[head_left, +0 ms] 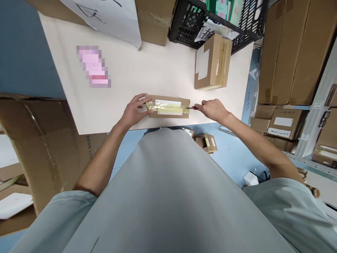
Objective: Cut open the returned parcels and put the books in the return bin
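A long, narrow cardboard box (170, 96) lies near the front edge of the table, sealed with shiny clear tape over a white label. My left hand (134, 111) grips its left end, thumb on the near side and fingers on the far side. At the opposite end, my right hand (212, 109) is closed around a red-handled utility knife (195, 108). The knife's thin tip points left and meets the taped top close to the right end. Most of the handle is hidden inside the right hand.
A taped carton (207, 66) stands at the table's (126, 70) right, before a black crate (188, 26). A pixelated pink item (93, 66) lies left. A large open carton (44, 140) is on the floor, left. Opened boxes (206, 142) lie below; shelved cartons (289, 52) line the right.
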